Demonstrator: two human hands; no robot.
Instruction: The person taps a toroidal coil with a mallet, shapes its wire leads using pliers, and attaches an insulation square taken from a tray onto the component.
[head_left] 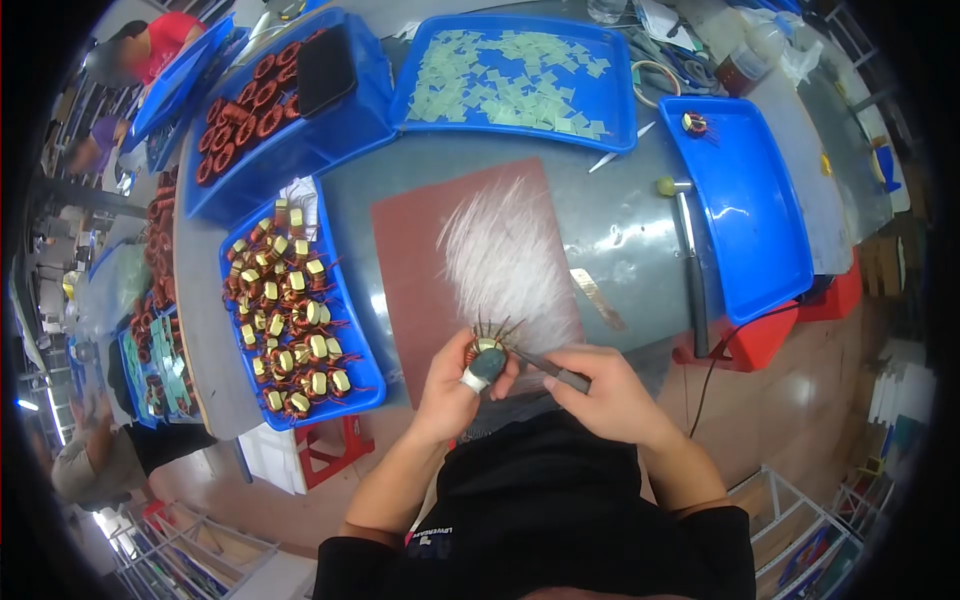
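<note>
My left hand (450,391) is closed around a wire-wound coil (489,346), whose several wire leads fan out away from me. A dark, rounded part and a white band sit on the coil's near side. My right hand (603,393) grips a slim tool with a grey handle (570,378). Its thin tip reaches toward the leads on the coil's right side; whether it touches them I cannot tell. Both hands are over the near edge of a reddish-brown mat (410,260), which has a pale, scratched patch.
Left stands a blue tray (365,385) of coils with yellowish blocks, below a blue bin (365,125) of copper rings. Behind is a tray (625,100) of pale green squares. At right are a hammer (692,270), a metal strip (597,300) and a tray (765,220) holding one coil.
</note>
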